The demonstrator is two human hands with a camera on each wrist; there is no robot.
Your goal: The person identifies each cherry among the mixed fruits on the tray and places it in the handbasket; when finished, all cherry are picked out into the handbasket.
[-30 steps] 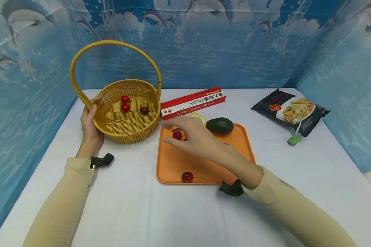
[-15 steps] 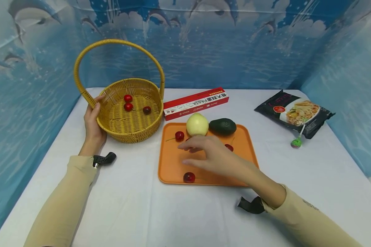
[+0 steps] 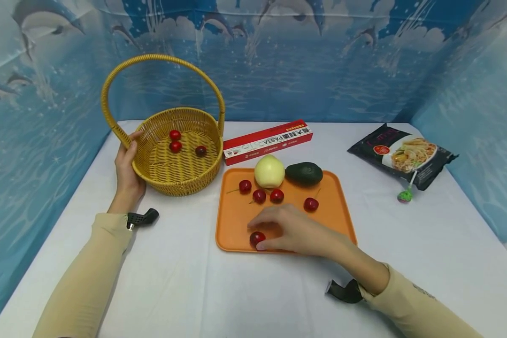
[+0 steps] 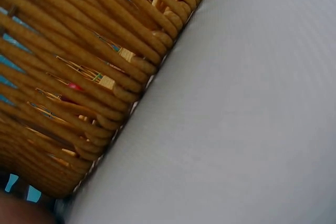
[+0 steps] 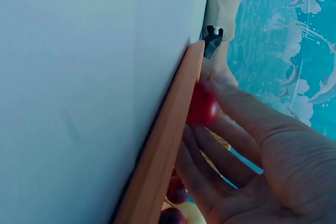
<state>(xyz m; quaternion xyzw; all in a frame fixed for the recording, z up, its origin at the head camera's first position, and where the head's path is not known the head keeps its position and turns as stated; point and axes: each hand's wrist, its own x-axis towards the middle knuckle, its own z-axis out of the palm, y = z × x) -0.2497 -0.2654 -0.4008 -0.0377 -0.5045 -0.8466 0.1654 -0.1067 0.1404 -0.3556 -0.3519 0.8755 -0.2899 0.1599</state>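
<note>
At the left in the head view, my left hand [image 3: 128, 171] grips the side of a yellow wicker basket [image 3: 181, 188] with a tall handle. Three small red fruits [image 3: 175, 146] lie inside it. The basket's woven wall [image 4: 79, 51] fills much of the left wrist view. Over the front of an orange tray [image 3: 232, 220], my right hand [image 3: 293, 230] has its thumb and fingers around a dark red cherry [image 3: 257, 239]. The right wrist view shows the thumb against this cherry [image 5: 203, 104], with fingers curled on its other side. Several more cherries [image 3: 259, 196] lie farther back on the tray.
A pale green round fruit [image 3: 269, 171] and an avocado [image 3: 304, 173] sit at the tray's back edge. Behind them lies a red pasta box [image 3: 268, 142]. A black noodle packet [image 3: 403, 152] with a green-topped lollipop [image 3: 404, 195] is at the right. A blue dolphin curtain [image 3: 279, 70] borders the table.
My right hand has come back from near the basket to the front of the tray and closed around the front cherry. The left hand still holds the basket.
</note>
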